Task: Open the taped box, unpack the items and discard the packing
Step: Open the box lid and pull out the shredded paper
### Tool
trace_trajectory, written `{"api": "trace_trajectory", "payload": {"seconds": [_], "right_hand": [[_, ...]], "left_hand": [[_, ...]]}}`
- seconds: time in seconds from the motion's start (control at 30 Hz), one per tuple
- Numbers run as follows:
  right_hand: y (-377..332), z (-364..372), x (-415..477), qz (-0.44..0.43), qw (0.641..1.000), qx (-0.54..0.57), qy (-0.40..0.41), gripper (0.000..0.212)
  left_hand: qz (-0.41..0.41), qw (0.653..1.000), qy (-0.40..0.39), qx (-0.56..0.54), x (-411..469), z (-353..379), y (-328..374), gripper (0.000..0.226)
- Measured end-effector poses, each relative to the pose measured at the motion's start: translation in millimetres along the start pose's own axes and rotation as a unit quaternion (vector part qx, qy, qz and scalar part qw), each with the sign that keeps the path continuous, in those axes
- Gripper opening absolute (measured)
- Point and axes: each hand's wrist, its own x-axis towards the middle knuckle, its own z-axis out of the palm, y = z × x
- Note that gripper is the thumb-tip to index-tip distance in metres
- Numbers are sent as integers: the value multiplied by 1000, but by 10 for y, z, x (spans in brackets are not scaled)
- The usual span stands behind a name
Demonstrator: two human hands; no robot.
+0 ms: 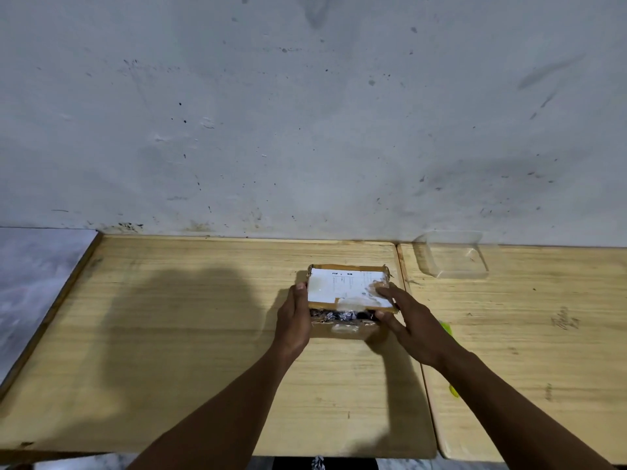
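Wall (305, 113) fills most of what we see, grey and scuffed, rising beyond our fingertips. Below it lie two pale wooden tabletops pushed edge to edge: the larger one (169, 334) under both our hands, the second (543, 334) out past the fingers of our right hand. A grey mottled surface (30, 283) sits well off to the left of our left hand.

The cardboard box (349, 300) rests on the larger tabletop, near the seam between the two, and we hold it between both hands. Our left hand (293, 320) is cupped against the box's left end, its fingers curled round that side and its thumb up at the top edge. Our right hand (407, 320) is spread fairly wide over the right end, fingertips lying on the lid and the thumb at the front edge. The lid stands slightly raised along the side nearest us, and in the gap between our thumbs we see dark and silvery crumpled packing (342, 315).

A white shipping label (342, 286) covers the lid, just beyond and between our fingertips. It carries rows of small black print, too fine and blurred for us to read. Clear tape (349, 301) shines across its near edge.

Beyond our right fingertips, well apart from the box, a clear plastic tray (454, 256) stands on the second tabletop against the wall. Faint scribbled writing (565, 322) marks that tabletop to the right of our right hand; we cannot read it. A yellow-green object (447, 329) peeks out from behind our right wrist, mostly hidden by the arm.
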Motion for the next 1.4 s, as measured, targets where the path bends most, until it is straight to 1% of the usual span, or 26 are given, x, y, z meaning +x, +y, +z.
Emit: {"api": "trace_trajectory", "payload": {"seconds": [0.07,0.13,0.17,0.2,0.23,0.3,0.4,0.47,0.57,0.63,0.77,0.83,0.93,0.97,1.07,1.17,1.27,1.4], "right_hand": [[4,-27,33,11,1000,-7,-3,46],[4,-67,55,29,1000,-9,-9,48],[2,-86,67,35,999,-14,-8,48],[7,-100,80,39,999,-21,-6,48],[11,-107,99,41,999,-30,0,46],[-7,-106,138,41,998,-43,22,38],[-89,-107,185,28,998,-29,54,30],[-123,-136,222,19,997,-29,68,29],[-85,-200,285,27,996,-30,79,33],[-69,-215,335,38,994,-28,95,36],[-104,-168,475,67,983,30,166,27],[-96,-128,528,64,976,41,202,24],[-41,-26,547,41,977,42,206,12],[-6,12,541,32,979,48,196,12],[119,107,498,14,986,46,160,39],[173,184,455,-5,992,38,120,63],[163,235,502,-3,994,41,105,73],[178,232,678,-7,992,53,112,74]], "left_hand": [[-7,1000,-11,-8,18,6,-21,55],[-14,999,-20,-25,38,9,-47,75],[-15,999,-21,-33,42,4,-37,80],[-15,999,-18,-38,38,-3,-8,77],[-8,999,-17,-40,39,-7,16,69],[-2,999,-13,-40,40,-6,47,58],[-3,999,-9,-38,25,15,26,62],[-6,999,-2,-40,30,35,-28,71],[12,999,12,-44,62,57,-69,75],[36,999,14,-36,95,58,-28,73],[103,995,6,-3,187,57,97,58],[118,993,-3,20,234,64,144,56],[120,992,-17,31,269,71,139,55],[122,992,-22,32,275,76,132,57],[122,991,-41,40,291,109,105,67],[119,990,-63,50,299,172,82,63],[129,988,-71,53,325,213,84,64],[132,988,-67,49,465,207,162,60]]}}
